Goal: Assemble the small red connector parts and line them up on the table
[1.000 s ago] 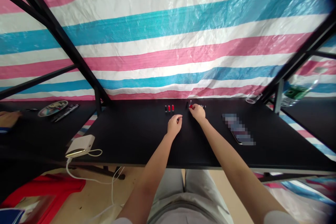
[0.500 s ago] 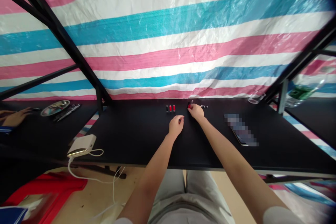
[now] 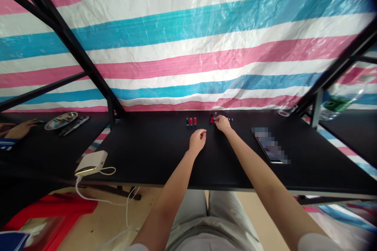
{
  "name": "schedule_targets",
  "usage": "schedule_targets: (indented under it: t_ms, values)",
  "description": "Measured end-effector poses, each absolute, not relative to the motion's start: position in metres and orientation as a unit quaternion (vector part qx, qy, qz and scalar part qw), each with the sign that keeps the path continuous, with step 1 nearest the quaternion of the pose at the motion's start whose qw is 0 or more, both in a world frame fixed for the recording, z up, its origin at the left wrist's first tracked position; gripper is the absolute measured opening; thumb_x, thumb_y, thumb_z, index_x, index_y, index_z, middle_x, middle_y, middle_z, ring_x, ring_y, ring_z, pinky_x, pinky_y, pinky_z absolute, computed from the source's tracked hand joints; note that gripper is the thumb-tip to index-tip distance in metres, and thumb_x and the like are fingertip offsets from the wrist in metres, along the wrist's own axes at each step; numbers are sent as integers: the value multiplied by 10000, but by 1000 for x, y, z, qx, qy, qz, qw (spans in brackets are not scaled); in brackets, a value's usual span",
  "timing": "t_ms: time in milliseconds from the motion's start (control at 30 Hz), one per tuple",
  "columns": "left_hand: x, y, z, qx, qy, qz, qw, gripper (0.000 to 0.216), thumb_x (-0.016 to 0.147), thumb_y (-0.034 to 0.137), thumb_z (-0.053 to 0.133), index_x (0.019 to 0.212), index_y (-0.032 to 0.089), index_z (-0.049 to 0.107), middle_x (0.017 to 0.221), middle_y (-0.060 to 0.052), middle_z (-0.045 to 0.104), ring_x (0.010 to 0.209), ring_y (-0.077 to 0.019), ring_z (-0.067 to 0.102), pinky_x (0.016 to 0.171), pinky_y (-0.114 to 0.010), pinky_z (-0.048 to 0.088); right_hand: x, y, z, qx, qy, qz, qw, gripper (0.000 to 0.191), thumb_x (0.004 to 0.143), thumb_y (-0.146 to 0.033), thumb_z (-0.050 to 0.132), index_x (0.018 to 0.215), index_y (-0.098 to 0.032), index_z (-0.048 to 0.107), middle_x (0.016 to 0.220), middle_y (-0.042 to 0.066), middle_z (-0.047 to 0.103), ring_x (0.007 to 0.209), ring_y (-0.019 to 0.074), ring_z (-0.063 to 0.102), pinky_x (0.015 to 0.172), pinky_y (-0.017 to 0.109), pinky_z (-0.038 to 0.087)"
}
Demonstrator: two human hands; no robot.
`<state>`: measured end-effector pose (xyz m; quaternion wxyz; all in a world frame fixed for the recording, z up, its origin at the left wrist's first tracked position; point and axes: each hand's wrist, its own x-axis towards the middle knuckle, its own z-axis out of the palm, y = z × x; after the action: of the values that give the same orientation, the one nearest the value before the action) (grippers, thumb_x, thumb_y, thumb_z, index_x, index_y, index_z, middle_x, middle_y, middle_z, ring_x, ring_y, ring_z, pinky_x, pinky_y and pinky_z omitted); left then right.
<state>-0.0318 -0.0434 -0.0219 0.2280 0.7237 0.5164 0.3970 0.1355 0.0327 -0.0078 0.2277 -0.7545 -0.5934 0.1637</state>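
My left hand (image 3: pixel 198 141) rests low over the black table with its fingers curled together. Something small and dark shows at its fingertips, too small to name. My right hand (image 3: pixel 223 124) reaches farther forward, fingertips pinched at a small pale tube (image 3: pixel 215 115) that stands upright. Just left of those fingers stands a small red and black tube (image 3: pixel 211 118), apart from the hand. Farther left, a black tube (image 3: pixel 187 122) and two red tubes (image 3: pixel 193 121) stand in a short row. Small silvery pieces (image 3: pixel 230 119) lie behind my right hand, partly hidden.
A phone (image 3: pixel 269 145) lies right on the black table (image 3: pixel 147 145). A clear cup (image 3: pixel 287 110) is at the back right, a white charger with a cable (image 3: pixel 92 161) at the left edge. On the left table, another person's hand (image 3: pixel 22 128) is near a tray (image 3: pixel 61 120) and pens (image 3: pixel 75 126).
My right hand has moved slightly right, from the red and black tube to the pale tube, leaving the red one standing. The left hand has stayed in place.
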Motion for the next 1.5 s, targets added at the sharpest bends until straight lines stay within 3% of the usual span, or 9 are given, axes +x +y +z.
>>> schedule_targets:
  t_ms: [133,767,967,1167,1333,1500]
  values:
    - [-32,-43,-22,724,516,395,231,207,793,192,476,947,181,614,867,-19,642,558,-70,511,676,-232,460,138,34,-7,-755,-594,162,226,154,723,-152,581,864,-146,642,882,87,663,856,169,609,714,222,427]
    - [-32,-43,-23,725,515,396,229,207,791,192,484,946,183,620,860,-24,654,620,-89,556,706,-240,469,139,24,-15,-758,-591,142,238,227,728,-336,602,886,-178,643,872,59,651,834,172,598,676,232,413]
    - [-31,-42,-24,726,516,390,233,227,796,178,468,986,189,593,834,-19,657,632,-95,574,702,-239,473,128,-3,-5,-762,-547,155,311,251,718,-345,590,904,-178,607,809,32,632,776,156,586,665,230,412]
    - [-28,-38,-10,693,578,405,145,426,816,166,423,1241,155,410,912,-80,633,830,-163,599,800,-289,448,98,-42,-5,-673,-524,160,497,235,810,-345,427,880,-167,563,758,43,619,671,128,564,653,221,430]
    - [-28,-24,9,696,633,307,146,679,783,212,492,1382,162,177,1000,-137,616,868,-228,612,754,-305,444,90,-53,-13,-629,-556,174,515,234,806,-341,421,877,-169,563,778,48,618,683,136,561,655,233,444]
    - [-30,-11,17,710,653,229,128,681,791,237,478,1388,141,166,974,-170,611,856,-266,615,750,-345,439,92,-51,-15,-617,-566,172,519,233,806,-343,419,875,-172,561,776,44,614,682,133,559,662,233,446]
